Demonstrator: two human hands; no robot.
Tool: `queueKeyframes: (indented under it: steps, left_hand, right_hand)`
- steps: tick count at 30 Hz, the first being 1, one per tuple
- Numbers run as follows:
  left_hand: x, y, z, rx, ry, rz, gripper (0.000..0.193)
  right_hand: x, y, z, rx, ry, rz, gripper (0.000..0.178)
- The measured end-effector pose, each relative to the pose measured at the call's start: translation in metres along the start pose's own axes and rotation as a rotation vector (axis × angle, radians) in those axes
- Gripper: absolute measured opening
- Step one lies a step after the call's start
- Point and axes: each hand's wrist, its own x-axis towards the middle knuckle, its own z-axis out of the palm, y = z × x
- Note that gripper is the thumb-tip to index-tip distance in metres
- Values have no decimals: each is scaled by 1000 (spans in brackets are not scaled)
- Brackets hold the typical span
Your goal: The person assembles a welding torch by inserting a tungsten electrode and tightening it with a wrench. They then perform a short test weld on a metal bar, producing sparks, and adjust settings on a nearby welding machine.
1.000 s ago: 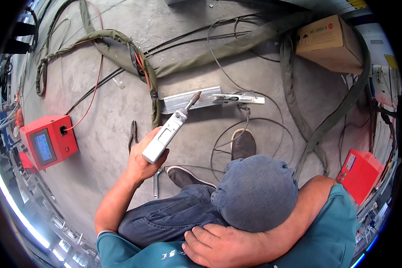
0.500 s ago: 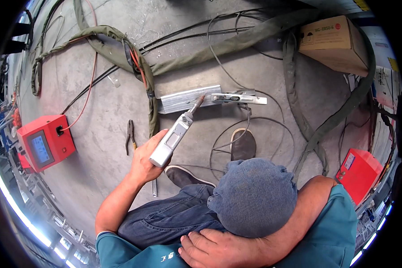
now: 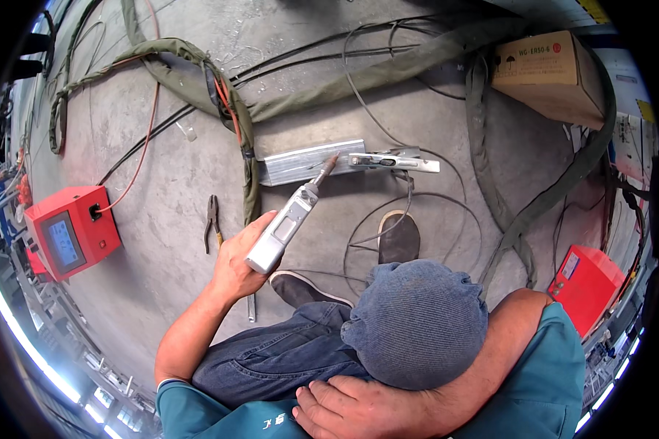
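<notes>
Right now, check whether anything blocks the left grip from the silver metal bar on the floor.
Along the silver tool in the left grip, nothing visible blocks the way to the metal bar. The green hose lies left of that line, the clamp-like piece right.

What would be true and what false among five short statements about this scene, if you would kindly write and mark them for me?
1. The left hand holds a grey handheld tool. True.
2. The right hand grips the pliers. False: the pliers lie on the floor, and no tool shows in the right hand.
3. A red box with a screen stands on the person's left. True.
4. The cardboard box is on the person's left too. False: it is at the upper right.
5. A silvery metal profile lies on the floor beyond the left hand. True.
</notes>
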Motion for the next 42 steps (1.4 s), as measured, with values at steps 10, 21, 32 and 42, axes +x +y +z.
queueKeyframes:
  steps: [10,21,32,42]
  left_hand:
    - [-6,11,-26,-161,35,-189,61]
    - [-51,45,-93,129,461,51,46]
    - [-58,87,-2,254,475,161,71]
    - [-37,94,48,152,279,185,69]
  right_hand:
    - [-1,-7,1,207,-53,-13,34]
    - [63,85,-70,893,-64,704,48]
    - [34,163,33,1527,230,862,39]
    - [-15,167,50,1512,441,1068,40]
